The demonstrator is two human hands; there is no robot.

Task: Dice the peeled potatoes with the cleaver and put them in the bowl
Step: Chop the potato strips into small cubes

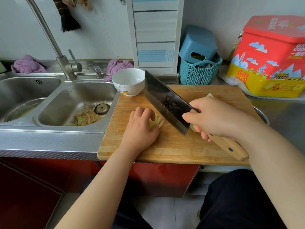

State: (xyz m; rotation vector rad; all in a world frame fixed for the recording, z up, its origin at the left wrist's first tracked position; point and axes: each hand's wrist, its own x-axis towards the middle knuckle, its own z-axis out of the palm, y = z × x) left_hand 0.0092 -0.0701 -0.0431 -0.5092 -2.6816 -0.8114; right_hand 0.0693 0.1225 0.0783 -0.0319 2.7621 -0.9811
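step: dicing. left hand (140,128) presses potato (156,121) slices; right hand (217,118) grips cleaver (166,103), raised. next: crosswise cuts clear of fingers; bowl (128,81) empty.

Wooden cutting board (181,146), dark metal cleaver (165,100), glossy, probably ceramic, bowl (130,90), shiny steel sink (49,128)

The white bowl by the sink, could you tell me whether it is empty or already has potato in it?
Empty: the white bowl shows only bare white inside.

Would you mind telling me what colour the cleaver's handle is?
Light natural wood with dark rivets; the cleaver's handle shows in the head view, gripped by the right hand.
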